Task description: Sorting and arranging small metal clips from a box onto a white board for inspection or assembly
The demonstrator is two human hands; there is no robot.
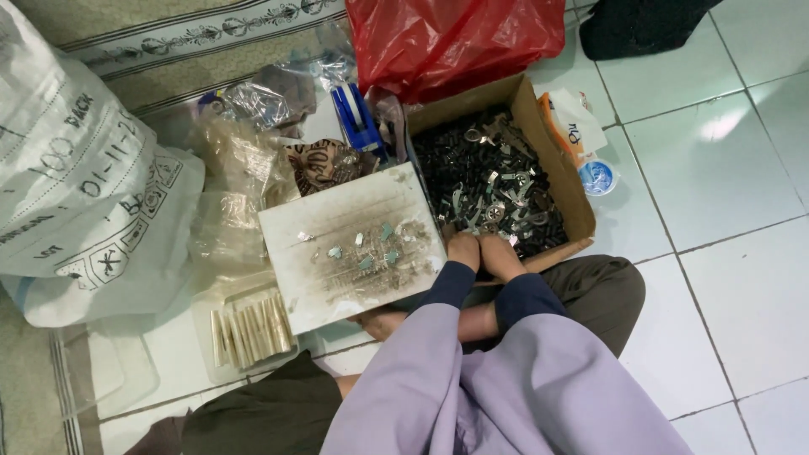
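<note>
Here, 2 hands side by side at the near edge of a cardboard box [552,160] on the tiled floor [733,185]. Left hand [463,250] and right hand [502,255]: knuckles up, fingers curled down into the box; what they hold cannot be told. Box contents: small black and silver metal parts [489,173]. Touching the box's left side: 1 stained white board [345,223] carrying a few pale green bits [371,248]. Beyond the box's far edge: 1 red plastic bag [455,38].
</note>
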